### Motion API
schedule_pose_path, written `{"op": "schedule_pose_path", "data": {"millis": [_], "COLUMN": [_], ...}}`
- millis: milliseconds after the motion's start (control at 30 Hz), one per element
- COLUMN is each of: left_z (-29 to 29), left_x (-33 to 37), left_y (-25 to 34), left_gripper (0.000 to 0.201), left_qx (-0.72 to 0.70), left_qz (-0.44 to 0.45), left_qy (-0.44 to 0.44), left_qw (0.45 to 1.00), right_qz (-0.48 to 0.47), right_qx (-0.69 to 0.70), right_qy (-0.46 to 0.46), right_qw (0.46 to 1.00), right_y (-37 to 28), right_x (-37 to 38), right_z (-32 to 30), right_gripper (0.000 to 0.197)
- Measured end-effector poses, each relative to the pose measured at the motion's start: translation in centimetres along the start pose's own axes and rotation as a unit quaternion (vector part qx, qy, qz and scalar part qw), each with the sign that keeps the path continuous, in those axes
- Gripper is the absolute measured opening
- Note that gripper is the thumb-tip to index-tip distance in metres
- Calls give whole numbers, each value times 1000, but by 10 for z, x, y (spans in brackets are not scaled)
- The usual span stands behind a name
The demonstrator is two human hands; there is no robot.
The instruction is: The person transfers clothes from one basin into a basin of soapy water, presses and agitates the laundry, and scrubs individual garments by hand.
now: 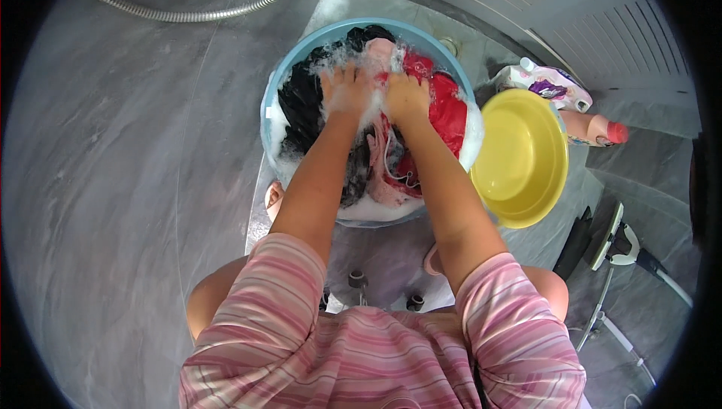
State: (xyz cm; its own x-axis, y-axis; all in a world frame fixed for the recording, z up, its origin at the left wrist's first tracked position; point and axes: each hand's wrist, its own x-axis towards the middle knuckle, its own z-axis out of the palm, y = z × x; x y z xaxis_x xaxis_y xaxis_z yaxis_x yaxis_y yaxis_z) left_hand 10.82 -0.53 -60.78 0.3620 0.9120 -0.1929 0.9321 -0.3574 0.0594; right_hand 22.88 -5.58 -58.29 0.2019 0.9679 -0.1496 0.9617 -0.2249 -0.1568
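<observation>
A round light-blue basin [410,28] full of wet laundry and white suds stands on the floor before me. My left hand [347,93], foam-covered and partly blurred, presses on the clothes with its fingers spread, beside a black garment [299,104]. Close to its right, my right hand [407,96] has its fingers curled down into the wash, gripping cloth at the edge of a red garment [450,114]. A pale pink cloth [381,49] shows beyond and between both hands. A thin white cord [386,155] loops over the laundry nearer to me.
Right of the basin sits a yellow basin [515,157]. Behind it lie a white and purple bag [541,84] and a pink bottle with a red cap [594,129]. A squeegee-like tool [613,240] is at the right. A metal shower hose [180,15] curves across the upper left.
</observation>
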Motion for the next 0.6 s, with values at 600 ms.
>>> {"op": "schedule_pose_path", "data": {"millis": [600], "left_z": [-21], "left_x": [-9], "left_y": [15], "left_gripper": [48], "left_qx": [14], "left_qz": [59], "left_qy": [-23], "left_qw": [998], "right_qz": [-35], "right_qx": [-44], "right_qy": [112], "right_qw": [992], "right_y": [18], "right_x": [-8], "right_z": [29], "right_gripper": [21]}}
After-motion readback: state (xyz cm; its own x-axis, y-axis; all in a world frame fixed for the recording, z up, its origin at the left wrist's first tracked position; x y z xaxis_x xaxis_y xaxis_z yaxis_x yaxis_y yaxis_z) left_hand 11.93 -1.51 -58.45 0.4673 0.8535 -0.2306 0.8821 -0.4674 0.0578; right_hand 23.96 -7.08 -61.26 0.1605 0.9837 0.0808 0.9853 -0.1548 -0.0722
